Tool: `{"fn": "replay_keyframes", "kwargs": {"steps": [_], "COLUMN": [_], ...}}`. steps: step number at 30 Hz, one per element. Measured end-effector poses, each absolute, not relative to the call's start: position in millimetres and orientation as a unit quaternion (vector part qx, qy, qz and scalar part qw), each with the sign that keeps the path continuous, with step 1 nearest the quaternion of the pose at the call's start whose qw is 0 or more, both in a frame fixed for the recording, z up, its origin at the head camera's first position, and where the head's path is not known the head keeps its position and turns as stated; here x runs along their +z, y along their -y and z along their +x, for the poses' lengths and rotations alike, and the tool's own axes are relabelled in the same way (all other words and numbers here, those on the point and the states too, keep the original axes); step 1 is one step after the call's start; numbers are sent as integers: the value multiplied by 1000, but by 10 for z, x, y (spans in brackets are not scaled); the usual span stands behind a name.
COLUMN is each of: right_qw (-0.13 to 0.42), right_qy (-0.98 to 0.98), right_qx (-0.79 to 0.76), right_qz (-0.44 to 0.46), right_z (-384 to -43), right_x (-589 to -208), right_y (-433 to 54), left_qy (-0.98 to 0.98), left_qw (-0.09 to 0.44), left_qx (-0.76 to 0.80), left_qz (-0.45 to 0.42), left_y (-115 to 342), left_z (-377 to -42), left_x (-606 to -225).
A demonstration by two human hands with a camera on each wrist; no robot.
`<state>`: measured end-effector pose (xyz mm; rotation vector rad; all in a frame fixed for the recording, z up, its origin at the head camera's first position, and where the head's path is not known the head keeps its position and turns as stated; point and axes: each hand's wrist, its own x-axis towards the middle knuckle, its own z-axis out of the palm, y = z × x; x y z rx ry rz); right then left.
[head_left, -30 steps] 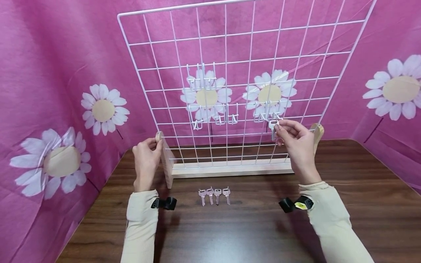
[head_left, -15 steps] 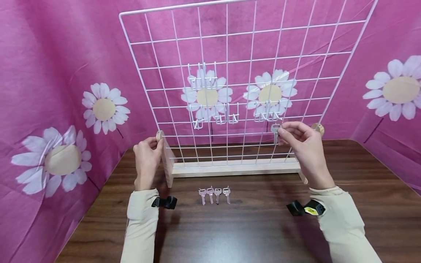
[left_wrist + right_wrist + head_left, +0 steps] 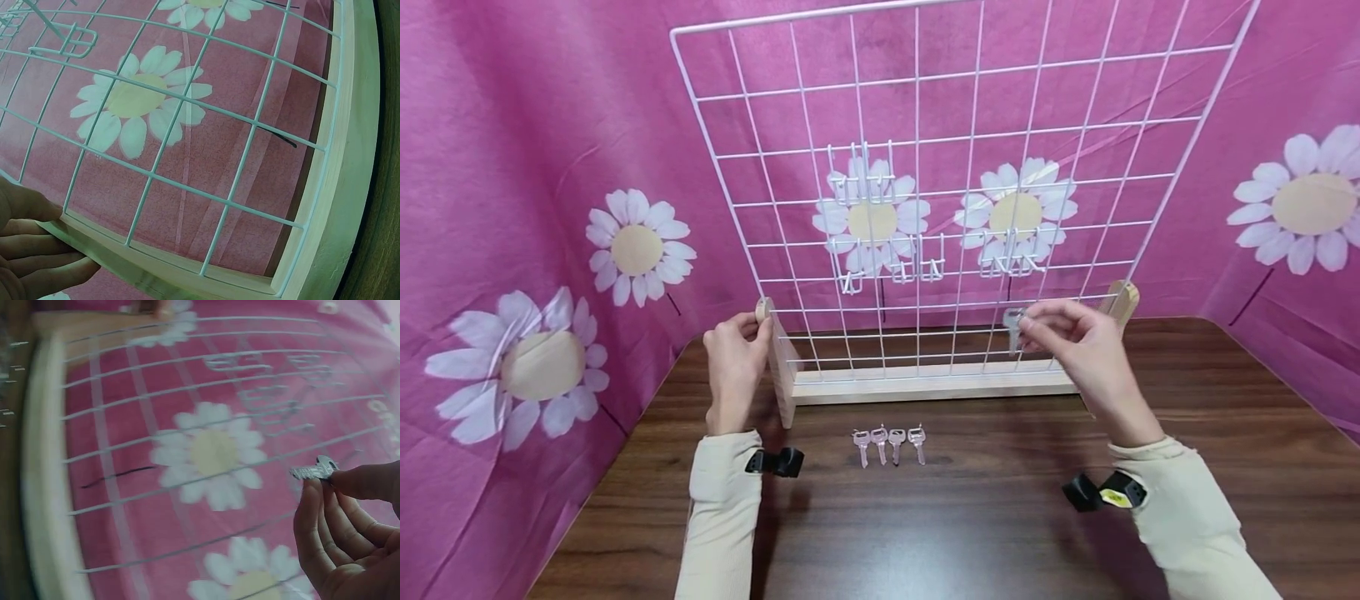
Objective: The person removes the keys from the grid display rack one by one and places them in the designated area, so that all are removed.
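Observation:
My right hand (image 3: 1078, 354) pinches a silver key (image 3: 1013, 327) between thumb and fingertips, its blade pointing down, in front of the grid's lower right part. In the right wrist view the key (image 3: 315, 469) shows at the fingertips, apart from the wires. My left hand (image 3: 736, 371) grips the top of the wooden side support (image 3: 765, 310); in the left wrist view the thumb and fingers (image 3: 53, 269) lie around that wood. The white wire grid (image 3: 917, 81) stands upright in its wooden base (image 3: 925, 386). White hooks (image 3: 1011, 265) hang on it just above the held key.
Several keys (image 3: 896, 446) lie in a row on the brown wooden table (image 3: 925, 533), in front of the base. More white hooks (image 3: 850, 283) hang on the grid at left and centre, others (image 3: 861, 187) higher up. A pink flowered cloth (image 3: 535, 208) surrounds the table.
The right hand has drawn the key down and away from the right hooks, then slightly left. My left hand has kept its hold on the support.

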<state>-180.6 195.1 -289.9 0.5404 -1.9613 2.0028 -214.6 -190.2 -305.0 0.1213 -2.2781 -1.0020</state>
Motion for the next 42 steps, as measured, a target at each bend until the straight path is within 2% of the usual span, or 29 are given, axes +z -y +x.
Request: {"fn": "replay_keyframes", "kwargs": {"steps": [7,18,27,31,38,42], "right_qw": [56,-43,-188,-197,-173,-172], "right_qy": [741,744,778,783,775,787], "right_qx": [649,657,597,587,602,589], "right_qz": [162,112,55,60,86,70], "right_z": [-1901,-1988,-2077,-2105,-2183,-2177], "right_x": [-3207,-3533,-3815,-3905,-4004,-4019], "right_y": [-1829,-1670,-1580,-1547,-1458,-1396], "left_qy": [866,865,867,867,867,866], "left_qw": [324,324,321,319,320,321], "left_qx": [-378,-380,-379,-379,-380,-381], "left_qz": [45,46,48,49,46,46], "left_y": [1919,1929,1930,1924,1913,1905], "left_z": [-2140,-2137,-2149,-2156,-2170,-2168], "left_x": [-3064,-3065,-3082,-3087,-3069,-3055]}}
